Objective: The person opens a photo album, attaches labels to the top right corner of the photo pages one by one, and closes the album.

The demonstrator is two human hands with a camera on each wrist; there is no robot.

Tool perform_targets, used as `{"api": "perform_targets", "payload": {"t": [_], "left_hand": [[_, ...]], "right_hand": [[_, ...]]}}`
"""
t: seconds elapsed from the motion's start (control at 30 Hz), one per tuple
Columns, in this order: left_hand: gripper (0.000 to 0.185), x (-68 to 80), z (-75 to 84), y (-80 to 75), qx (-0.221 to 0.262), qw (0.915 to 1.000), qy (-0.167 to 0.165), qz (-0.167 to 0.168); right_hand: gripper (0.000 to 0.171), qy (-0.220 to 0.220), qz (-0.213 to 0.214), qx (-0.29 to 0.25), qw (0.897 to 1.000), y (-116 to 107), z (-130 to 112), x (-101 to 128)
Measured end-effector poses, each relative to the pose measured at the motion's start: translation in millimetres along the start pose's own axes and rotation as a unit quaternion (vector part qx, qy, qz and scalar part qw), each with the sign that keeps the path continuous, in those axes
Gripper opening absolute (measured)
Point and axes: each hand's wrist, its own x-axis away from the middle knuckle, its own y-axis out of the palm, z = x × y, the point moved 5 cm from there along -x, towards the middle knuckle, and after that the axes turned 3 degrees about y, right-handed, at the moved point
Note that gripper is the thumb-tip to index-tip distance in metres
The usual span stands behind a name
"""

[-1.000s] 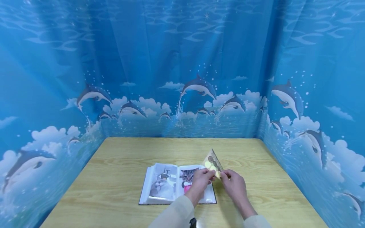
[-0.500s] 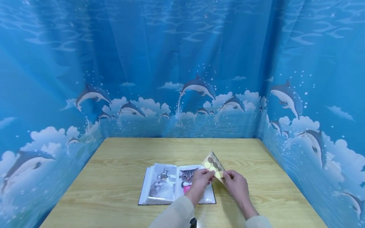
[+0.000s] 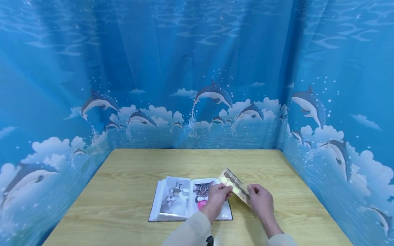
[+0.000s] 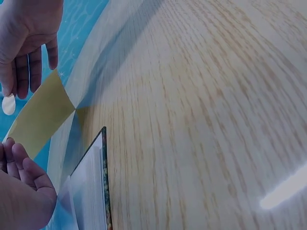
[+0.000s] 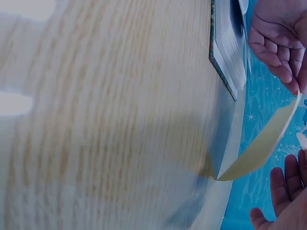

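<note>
Left hand (image 3: 219, 195), right hand (image 3: 260, 201) apparently pinch sticker sheet (image 3: 234, 186) between them.

A yellowish sticker sheet (image 3: 234, 186) with round yellow and brown stickers on its face is held tilted above the worktop, just right of the open photo album (image 3: 190, 202). The left hand (image 3: 218, 196) pinches its near-left edge; the right hand (image 3: 261, 202) pinches its right end.
</note>
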Motion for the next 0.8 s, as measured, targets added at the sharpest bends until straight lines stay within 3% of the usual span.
{"api": "perform_targets", "payload": {"t": [0.27,0.4,0.47,0.63,0.8], "left_hand": [[0.009,-1.1,-5.2,3.5,-0.019,0.9998,0.008,-0.005],[0.010,-0.6,-4.0,9.8,-0.072,0.9967,0.025,-0.029],[0.010,0.2,-1.5,12.4,-0.117,0.9911,0.038,-0.052],[0.010,3.2,7.7,14.1,-0.228,0.9660,0.070,-0.101],[0.015,2.0,11.7,8.3,-0.251,0.9606,0.066,-0.100]], "right_hand": [[0.028,0.011,0.001,-0.005,1.000,-4,1,0],[0.028,0.012,-0.001,-0.003,1.000,-4,2,0],[0.027,0.010,0.001,-0.003,1.000,-4,2,0],[0.027,0.001,0.006,-0.001,1.000,-3,2,-1],[0.026,0.002,-0.002,-0.012,1.000,-1,1,0]]}}
